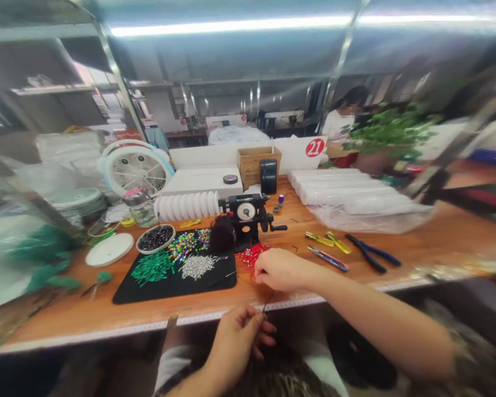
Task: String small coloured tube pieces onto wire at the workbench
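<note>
My left hand (242,333) is at the table's front edge, with thumb and index finger pinched on a thin dark strand (268,302). The strand runs up toward my right hand (284,269), and I cannot tell whether it reaches those fingers. My right hand is closed, its fingertips down beside a pile of small red pieces (251,253); what it holds is hidden. To the left, a black mat (126,291) carries green sticks (154,268), silvery pieces (197,267) and multicoloured beads (182,246). A bowl of black pieces (155,239) sits at the mat's back corner.
A hand-cranked winding machine (246,215) with white discs (187,207) stands behind the mat. Pliers (372,255), a red-and-blue tool (327,259) and yellow-handled tools (329,240) lie right. Wrapped white rolls (347,193), a fan (138,170) and a cardboard box (250,164) are farther back. Another person sits beyond.
</note>
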`<action>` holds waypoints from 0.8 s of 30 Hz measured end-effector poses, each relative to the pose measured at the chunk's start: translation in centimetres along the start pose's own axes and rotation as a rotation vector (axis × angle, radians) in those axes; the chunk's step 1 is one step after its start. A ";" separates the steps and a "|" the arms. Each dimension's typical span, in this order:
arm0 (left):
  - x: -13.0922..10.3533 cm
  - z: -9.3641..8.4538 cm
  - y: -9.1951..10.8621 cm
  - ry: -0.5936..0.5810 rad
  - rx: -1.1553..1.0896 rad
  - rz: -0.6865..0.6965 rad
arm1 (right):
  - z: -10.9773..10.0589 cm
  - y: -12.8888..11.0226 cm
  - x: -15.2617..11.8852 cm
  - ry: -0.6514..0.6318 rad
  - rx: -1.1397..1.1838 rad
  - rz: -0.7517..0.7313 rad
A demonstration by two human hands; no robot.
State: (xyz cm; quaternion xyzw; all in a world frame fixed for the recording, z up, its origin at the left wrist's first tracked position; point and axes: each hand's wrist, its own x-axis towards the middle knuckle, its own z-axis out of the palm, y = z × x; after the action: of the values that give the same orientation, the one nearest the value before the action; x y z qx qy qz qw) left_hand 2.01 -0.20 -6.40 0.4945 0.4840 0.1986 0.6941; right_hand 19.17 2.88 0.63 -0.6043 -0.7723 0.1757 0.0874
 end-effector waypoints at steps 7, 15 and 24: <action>-0.1 0.6 0.1 -0.003 0.152 0.032 | 2.3 -2.7 0.5 -0.066 -0.149 0.075; 0.0 -0.4 1.1 -0.099 0.081 -0.014 | 1.1 -1.9 -3.2 0.387 0.069 0.167; -0.7 -1.2 4.8 -0.022 -0.183 -0.047 | 9.8 -4.5 -6.8 0.649 0.344 -0.127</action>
State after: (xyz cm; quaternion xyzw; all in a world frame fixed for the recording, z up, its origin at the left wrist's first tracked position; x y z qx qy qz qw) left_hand 1.57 1.92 -1.93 0.4199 0.4673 0.2202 0.7462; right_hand 13.45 -6.19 -6.17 -0.5560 -0.6994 0.0966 0.4385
